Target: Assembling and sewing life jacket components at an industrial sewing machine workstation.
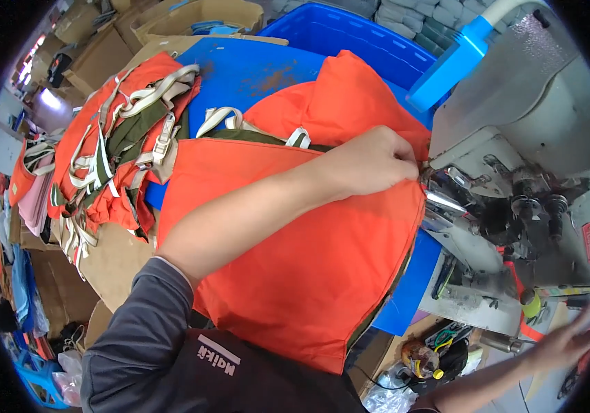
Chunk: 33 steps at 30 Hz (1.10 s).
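My left hand [384, 162] is closed on the edge of an orange fabric panel [288, 261] with olive-green trim, right beside the metal needle area of a grey industrial sewing machine [550, 124]. More orange fabric [343, 89] with white straps is bunched behind the panel. My left forearm lies across the panel. My right hand [574, 341] is at the lower right rim, near the machine's edge, with its fingers apart; whether it touches anything there is hard to make out.
Orange pieces with straps [81, 165] lie on the blue board [260, 69] and cardboard at left. Behind are a blue crate [315, 24] and cardboard boxes [102, 58]. A light blue fixture [446, 65] hangs above the machine. A bottle [415, 358] and bags sit below right.
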{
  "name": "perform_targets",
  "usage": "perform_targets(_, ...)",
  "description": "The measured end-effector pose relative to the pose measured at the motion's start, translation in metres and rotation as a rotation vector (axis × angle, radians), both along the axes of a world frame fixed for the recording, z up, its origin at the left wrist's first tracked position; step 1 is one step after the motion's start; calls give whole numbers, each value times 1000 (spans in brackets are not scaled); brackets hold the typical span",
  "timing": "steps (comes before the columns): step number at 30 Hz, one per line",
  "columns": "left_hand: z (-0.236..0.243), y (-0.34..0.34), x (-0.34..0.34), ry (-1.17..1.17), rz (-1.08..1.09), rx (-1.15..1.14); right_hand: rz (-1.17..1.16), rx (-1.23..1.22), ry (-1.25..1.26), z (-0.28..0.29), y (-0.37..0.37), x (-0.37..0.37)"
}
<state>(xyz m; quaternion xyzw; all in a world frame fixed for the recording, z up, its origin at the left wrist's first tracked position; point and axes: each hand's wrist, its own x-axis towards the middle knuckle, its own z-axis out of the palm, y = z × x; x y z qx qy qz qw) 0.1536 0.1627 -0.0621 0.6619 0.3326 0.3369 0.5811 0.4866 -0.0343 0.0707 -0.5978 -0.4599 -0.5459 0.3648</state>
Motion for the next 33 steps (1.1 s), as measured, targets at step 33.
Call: perform_targets(33, -106, -19, -204, 1275, 442, 471, 1345, -547, 1581, -173, 48, -213)
